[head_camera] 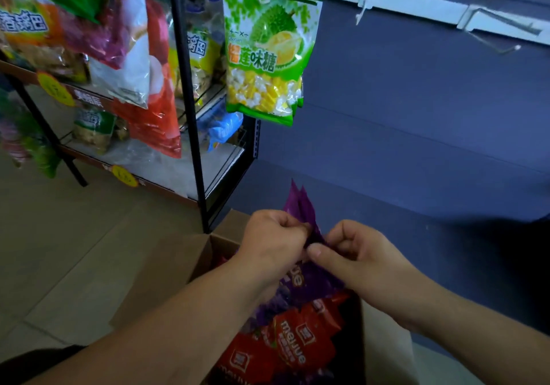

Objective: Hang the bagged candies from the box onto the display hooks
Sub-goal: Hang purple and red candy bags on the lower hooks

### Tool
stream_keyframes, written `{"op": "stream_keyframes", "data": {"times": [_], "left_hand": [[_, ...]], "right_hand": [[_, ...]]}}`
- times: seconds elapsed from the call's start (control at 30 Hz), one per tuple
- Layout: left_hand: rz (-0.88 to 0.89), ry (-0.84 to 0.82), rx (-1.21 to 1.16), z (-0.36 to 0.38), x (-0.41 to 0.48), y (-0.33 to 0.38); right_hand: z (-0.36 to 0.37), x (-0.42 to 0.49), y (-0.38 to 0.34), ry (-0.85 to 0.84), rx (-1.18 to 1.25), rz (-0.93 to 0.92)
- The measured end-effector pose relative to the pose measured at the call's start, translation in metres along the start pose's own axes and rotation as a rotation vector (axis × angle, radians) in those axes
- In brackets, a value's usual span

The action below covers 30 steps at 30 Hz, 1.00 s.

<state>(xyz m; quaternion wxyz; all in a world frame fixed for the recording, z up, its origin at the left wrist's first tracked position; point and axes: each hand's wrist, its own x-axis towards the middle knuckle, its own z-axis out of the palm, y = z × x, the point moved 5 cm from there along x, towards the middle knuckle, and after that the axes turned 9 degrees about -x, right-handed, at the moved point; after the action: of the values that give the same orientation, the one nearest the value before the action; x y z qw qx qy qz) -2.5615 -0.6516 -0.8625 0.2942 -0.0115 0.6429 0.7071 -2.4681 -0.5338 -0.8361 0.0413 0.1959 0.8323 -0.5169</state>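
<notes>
A matte blue wall (416, 116) is crossed at one o'clock by a white rail (416, 0), with a glossy green bag (268, 57) hung at twelve and a wire hook (494, 36) bare at two. At six, above an open cardboard box (160, 274), a slick purple bag (300, 203) is pinched at its top seal by the curled fingers of the left hand (270, 238) and right hand (357, 253); the seal is best kept taut for threading onto the hook.
</notes>
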Motion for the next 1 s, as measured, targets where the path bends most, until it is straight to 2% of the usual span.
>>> {"op": "stream_keyframes", "data": {"times": [0.13, 0.23, 0.33, 0.4, 0.5, 0.57, 0.73, 1.0], "left_hand": [[-0.03, -0.035, -0.113, 0.016, 0.005, -0.006], [-0.006, -0.095, -0.161, 0.025, 0.003, -0.006], [0.008, -0.156, -0.141, 0.028, 0.002, -0.004], [0.098, -0.136, -0.014, 0.022, 0.007, 0.001], [0.32, -0.055, 0.322, 0.014, 0.01, 0.02], [0.415, -0.02, 0.423, 0.011, 0.007, 0.031], [0.384, -0.082, 0.226, 0.009, 0.008, 0.041], [0.296, -0.259, 0.153, 0.022, 0.005, 0.039]], "right_hand": [[-0.011, 0.007, 0.002, 0.102, -0.121, -0.034], [-0.027, 0.016, 0.014, 0.19, -0.11, -0.005], [-0.042, 0.021, 0.024, 0.269, -0.02, 0.045], [-0.05, 0.023, 0.026, 0.308, 0.051, 0.066], [-0.058, 0.023, 0.02, 0.245, 0.172, 0.075], [-0.063, 0.021, 0.013, 0.193, 0.226, 0.056], [-0.081, 0.019, 0.003, 0.146, 0.268, 0.006], [-0.092, 0.019, 0.017, 0.137, 0.342, 0.079]]}}
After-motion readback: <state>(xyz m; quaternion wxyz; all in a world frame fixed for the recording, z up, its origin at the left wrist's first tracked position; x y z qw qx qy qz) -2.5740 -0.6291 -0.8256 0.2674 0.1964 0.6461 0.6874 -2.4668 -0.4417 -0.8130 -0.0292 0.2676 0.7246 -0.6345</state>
